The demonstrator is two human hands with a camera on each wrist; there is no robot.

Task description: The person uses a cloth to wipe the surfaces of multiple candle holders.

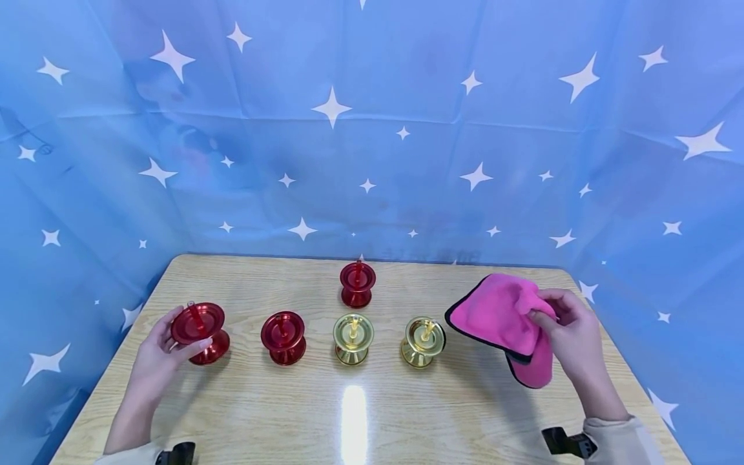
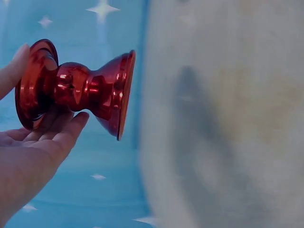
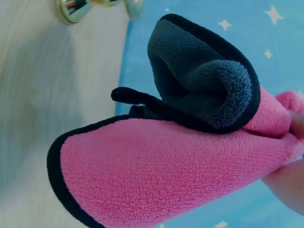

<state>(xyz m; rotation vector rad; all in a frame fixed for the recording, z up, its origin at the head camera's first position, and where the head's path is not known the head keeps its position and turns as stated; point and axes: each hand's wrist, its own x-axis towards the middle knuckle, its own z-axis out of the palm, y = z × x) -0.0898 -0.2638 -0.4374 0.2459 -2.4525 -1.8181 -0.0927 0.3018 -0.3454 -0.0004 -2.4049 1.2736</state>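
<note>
At the table's left side my left hand (image 1: 157, 361) grips a shiny red candle holder (image 1: 214, 347) by its wide upper dish, thumb on one side and fingers on the other. A thin red upright piece stands in that dish. In the left wrist view the holder's flared base (image 2: 124, 95) is apart from the tabletop, and a shadow falls below it. On the right, my right hand (image 1: 572, 332) pinches a bright pink cloth (image 1: 491, 313) with black edging. The cloth hangs in folds above the table. Its dark grey reverse side (image 3: 190, 76) and a small black loop (image 3: 127, 95) show in the right wrist view.
Two more red holders stand on the wooden table, one left of centre (image 1: 283, 339) and one at the back (image 1: 357, 284). Two gold holders stand at the middle (image 1: 352, 339) and right of it (image 1: 421, 342). A blue star-patterned curtain (image 1: 395, 84) hangs behind.
</note>
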